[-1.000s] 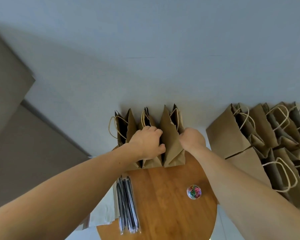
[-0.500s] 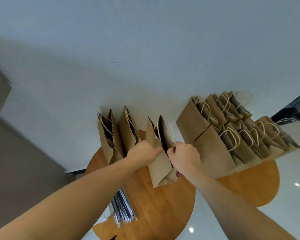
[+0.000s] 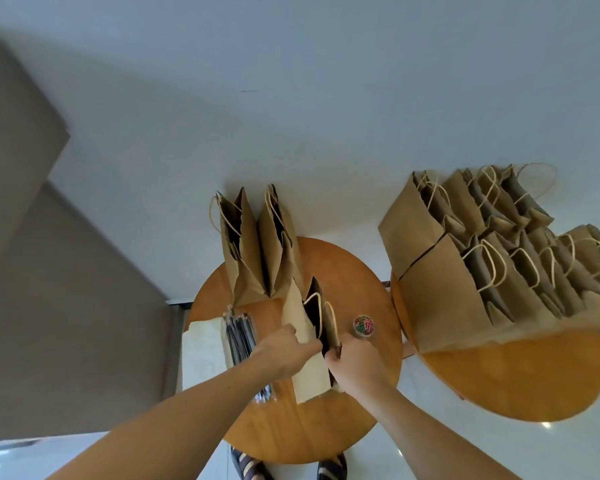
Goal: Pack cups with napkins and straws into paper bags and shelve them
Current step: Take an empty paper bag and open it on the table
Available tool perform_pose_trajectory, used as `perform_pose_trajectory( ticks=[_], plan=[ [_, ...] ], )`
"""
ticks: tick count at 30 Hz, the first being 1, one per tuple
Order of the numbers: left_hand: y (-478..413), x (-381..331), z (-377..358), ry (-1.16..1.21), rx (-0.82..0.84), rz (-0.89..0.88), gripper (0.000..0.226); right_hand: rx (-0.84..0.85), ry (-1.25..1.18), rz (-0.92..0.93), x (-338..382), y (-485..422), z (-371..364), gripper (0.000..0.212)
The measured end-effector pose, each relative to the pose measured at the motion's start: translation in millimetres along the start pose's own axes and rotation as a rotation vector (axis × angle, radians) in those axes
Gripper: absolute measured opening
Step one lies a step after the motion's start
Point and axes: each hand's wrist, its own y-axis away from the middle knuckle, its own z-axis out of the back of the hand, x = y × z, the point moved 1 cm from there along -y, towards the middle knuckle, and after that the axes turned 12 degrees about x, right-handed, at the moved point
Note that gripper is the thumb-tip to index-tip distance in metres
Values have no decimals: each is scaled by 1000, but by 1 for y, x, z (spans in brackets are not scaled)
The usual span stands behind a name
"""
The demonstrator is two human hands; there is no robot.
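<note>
The paper bag (image 3: 310,379) you are holding stands near the middle of the round wooden table (image 3: 326,431), its mouth pulled open towards you. The inside is dark, so you cannot tell whether anything is in it. It is plain brown kraft paper with pale twisted-cord handles looped over the rim, and its near face catches the light and looks almost cream.

Your left hand (image 3: 284,351) grips the left wall of the mouth, fingers curled over the edge. Your right hand (image 3: 355,358) pinches the right wall, fingers folded tight on the paper. Both forearms reach in from the lower edge and meet at the bag.

Behind it, at the far side of the same table, two more bags (image 3: 257,251) stand upright side by side, touching, mouths open and shadowed inside. To the left of your bag lies a bundle of dark wrapped straws (image 3: 240,336), partly on a stack of pale napkins (image 3: 203,355) that overhangs the table's left edge. Just right of your right hand sits a small clear tub of coloured clips (image 3: 363,325).

On a second round table (image 3: 516,386) to the right, a crowd of bags (image 3: 465,271) stands packed together, handles up; their contents are hidden.
</note>
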Motion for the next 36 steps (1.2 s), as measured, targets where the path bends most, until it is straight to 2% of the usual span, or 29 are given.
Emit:
perform_pose_trajectory(
  ticks=[4, 8, 12, 19, 23, 28, 31, 36],
  plan=[
    [2, -10, -18, -17, -44, 22, 89, 76, -110, 27, -3, -1, 5, 24],
    [2, -21, -23, -11, -167, 119, 60, 125, -180, 10, -7, -1, 10, 36],
    [-4, -13, -16, 6, -204, 219, 29, 150, -170, -61, -14, 0, 13, 33],
    [-7, 8, -3, -88, -245, 281, 14, 58, -99, -111, -23, -8, 29, 28],
    [-5, 24, 4, -73, -274, 317, 15, 20, 2, -55, -31, -14, 35, 16],
    [2, 46, 5, -30, -276, 341, 27, -38, 59, -148, -47, -13, 35, 14],
    [-2, 37, -5, 14, -276, 270, 28, -30, 60, -99, -38, -10, 28, 21],
    [-10, 30, -12, 107, -187, 95, 28, -4, 103, 34, -26, -12, 31, 32]
  ],
)
